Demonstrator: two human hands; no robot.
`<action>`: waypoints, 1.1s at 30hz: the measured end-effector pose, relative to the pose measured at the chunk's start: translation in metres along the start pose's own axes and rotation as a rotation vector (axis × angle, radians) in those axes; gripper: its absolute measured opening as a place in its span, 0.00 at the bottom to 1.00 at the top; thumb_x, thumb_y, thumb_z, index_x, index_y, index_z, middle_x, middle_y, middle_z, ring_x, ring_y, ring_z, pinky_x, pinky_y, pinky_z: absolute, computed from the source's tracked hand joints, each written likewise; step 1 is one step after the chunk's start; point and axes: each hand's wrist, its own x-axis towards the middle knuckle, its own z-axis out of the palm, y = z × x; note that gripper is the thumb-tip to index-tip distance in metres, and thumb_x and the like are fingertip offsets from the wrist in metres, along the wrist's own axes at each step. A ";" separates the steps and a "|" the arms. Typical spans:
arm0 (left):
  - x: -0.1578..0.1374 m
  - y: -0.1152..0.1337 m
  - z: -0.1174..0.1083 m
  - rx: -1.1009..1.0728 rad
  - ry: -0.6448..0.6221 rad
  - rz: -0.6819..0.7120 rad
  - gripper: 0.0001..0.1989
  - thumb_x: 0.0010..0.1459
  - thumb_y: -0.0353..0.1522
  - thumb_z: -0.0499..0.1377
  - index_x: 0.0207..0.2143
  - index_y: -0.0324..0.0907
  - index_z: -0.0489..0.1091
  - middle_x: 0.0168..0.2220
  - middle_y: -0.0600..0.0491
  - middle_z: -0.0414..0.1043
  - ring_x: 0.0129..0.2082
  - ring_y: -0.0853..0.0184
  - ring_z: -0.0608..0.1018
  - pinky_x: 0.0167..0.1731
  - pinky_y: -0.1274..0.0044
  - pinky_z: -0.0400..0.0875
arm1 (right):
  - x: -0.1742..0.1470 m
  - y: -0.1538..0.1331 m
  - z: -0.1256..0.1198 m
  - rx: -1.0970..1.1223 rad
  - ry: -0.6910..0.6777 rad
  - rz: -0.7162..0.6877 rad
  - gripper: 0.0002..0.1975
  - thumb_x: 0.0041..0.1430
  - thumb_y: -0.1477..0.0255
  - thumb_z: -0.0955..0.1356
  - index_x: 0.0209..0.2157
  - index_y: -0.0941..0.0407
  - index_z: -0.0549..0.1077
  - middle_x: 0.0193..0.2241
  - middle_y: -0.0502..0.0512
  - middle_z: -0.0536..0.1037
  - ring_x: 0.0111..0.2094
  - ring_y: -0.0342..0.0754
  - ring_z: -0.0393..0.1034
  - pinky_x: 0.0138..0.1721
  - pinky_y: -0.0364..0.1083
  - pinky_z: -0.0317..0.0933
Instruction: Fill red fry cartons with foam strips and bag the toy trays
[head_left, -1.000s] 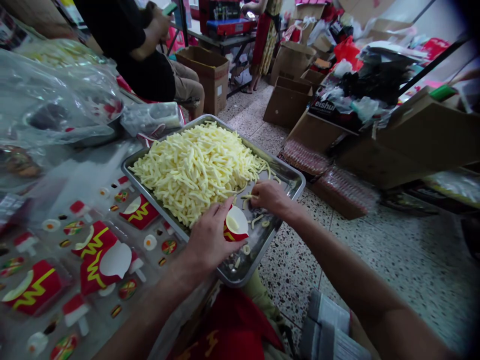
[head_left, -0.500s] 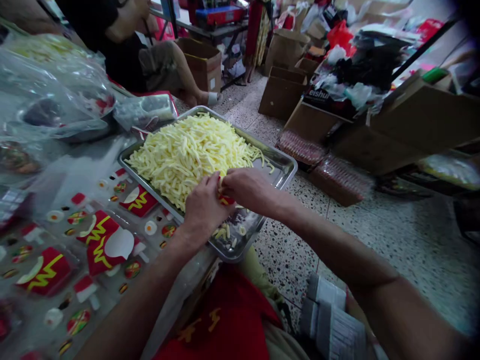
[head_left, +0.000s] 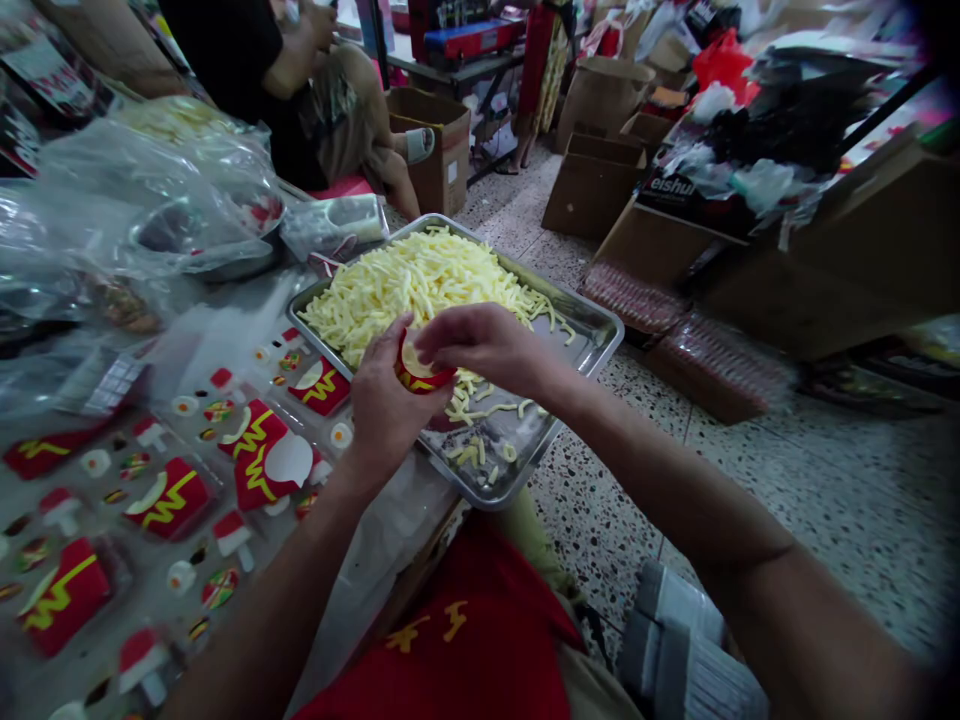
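Observation:
My left hand (head_left: 394, 395) is wrapped around a small red fries box (head_left: 425, 380) with a yellow zigzag on its front and a pale inside. My right hand (head_left: 487, 340) is at the box's mouth, its fingers stretched over the rim and apart from the thumb; I make out nothing in it. Both hands are above the near side of a metal tray (head_left: 600, 335). A heap of pale yellow, fry-shaped strips (head_left: 420, 280) covers the tray's far left part, and loose short pieces (head_left: 480, 455) lie in its near corner.
On the table at left lie several flat red fries boxes (head_left: 172, 498) among small food-shaped pieces (head_left: 220, 588). Behind them are a plastic-covered bowl (head_left: 202, 240) and a clear roll (head_left: 337, 222). A seated person (head_left: 292, 100) is beyond; cardboard boxes (head_left: 592, 185) stand on the speckled floor.
The view has shifted left. My right hand's fingers have loosened from their closed hold at the box and extend over its rim. More of the fries box shows in my left hand.

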 end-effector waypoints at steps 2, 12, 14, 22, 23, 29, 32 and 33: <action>-0.004 -0.013 -0.004 -0.055 -0.029 -0.081 0.39 0.44 0.34 0.71 0.60 0.39 0.65 0.56 0.45 0.72 0.56 0.56 0.74 0.59 0.65 0.68 | -0.014 0.024 0.001 0.108 0.113 0.060 0.09 0.59 0.70 0.71 0.40 0.58 0.79 0.33 0.51 0.80 0.31 0.42 0.70 0.34 0.43 0.62; -0.013 -0.025 -0.040 -0.026 -0.094 -0.125 0.41 0.43 0.39 0.73 0.60 0.42 0.65 0.57 0.47 0.72 0.55 0.56 0.75 0.58 0.66 0.69 | -0.054 0.062 0.065 -0.826 -0.292 -0.040 0.08 0.60 0.76 0.67 0.30 0.57 0.78 0.32 0.57 0.77 0.31 0.46 0.64 0.35 0.48 0.52; -0.016 -0.020 -0.041 -0.009 -0.099 -0.097 0.41 0.44 0.39 0.73 0.60 0.42 0.65 0.58 0.47 0.72 0.56 0.56 0.75 0.58 0.66 0.68 | -0.051 0.058 0.071 -0.846 -0.299 0.008 0.07 0.59 0.77 0.67 0.30 0.58 0.78 0.31 0.57 0.77 0.30 0.45 0.63 0.34 0.48 0.52; -0.025 -0.018 -0.043 0.074 -0.182 -0.097 0.40 0.45 0.39 0.72 0.60 0.43 0.65 0.57 0.47 0.72 0.56 0.56 0.75 0.58 0.66 0.69 | -0.052 0.070 0.010 -0.454 -0.017 0.083 0.02 0.51 0.75 0.71 0.30 0.55 0.78 0.31 0.51 0.78 0.33 0.44 0.67 0.33 0.44 0.55; -0.025 -0.018 -0.042 0.084 -0.188 -0.112 0.39 0.45 0.39 0.72 0.60 0.43 0.65 0.57 0.47 0.72 0.56 0.56 0.75 0.58 0.66 0.69 | -0.055 0.074 0.000 -0.460 0.003 0.061 0.02 0.51 0.76 0.71 0.29 0.55 0.77 0.31 0.51 0.78 0.34 0.45 0.68 0.35 0.44 0.56; -0.029 -0.005 -0.017 0.108 -0.374 -0.098 0.41 0.45 0.37 0.72 0.61 0.41 0.64 0.56 0.44 0.72 0.55 0.54 0.76 0.56 0.64 0.71 | -0.067 0.095 0.008 -0.738 -0.181 -0.061 0.04 0.50 0.78 0.70 0.26 0.56 0.75 0.28 0.53 0.79 0.38 0.50 0.69 0.41 0.49 0.56; -0.034 -0.004 -0.007 0.132 -0.393 -0.084 0.41 0.45 0.36 0.72 0.62 0.41 0.62 0.56 0.43 0.71 0.55 0.53 0.75 0.56 0.63 0.70 | -0.065 0.090 0.021 -0.673 -0.085 0.029 0.05 0.48 0.80 0.69 0.23 0.57 0.73 0.25 0.53 0.78 0.33 0.48 0.68 0.38 0.48 0.57; -0.035 -0.006 -0.005 0.144 -0.384 -0.078 0.42 0.46 0.36 0.71 0.62 0.41 0.62 0.56 0.43 0.71 0.54 0.53 0.75 0.56 0.63 0.70 | -0.062 0.085 0.022 -0.565 -0.012 0.092 0.04 0.47 0.80 0.69 0.23 0.57 0.73 0.24 0.52 0.77 0.31 0.47 0.68 0.35 0.46 0.58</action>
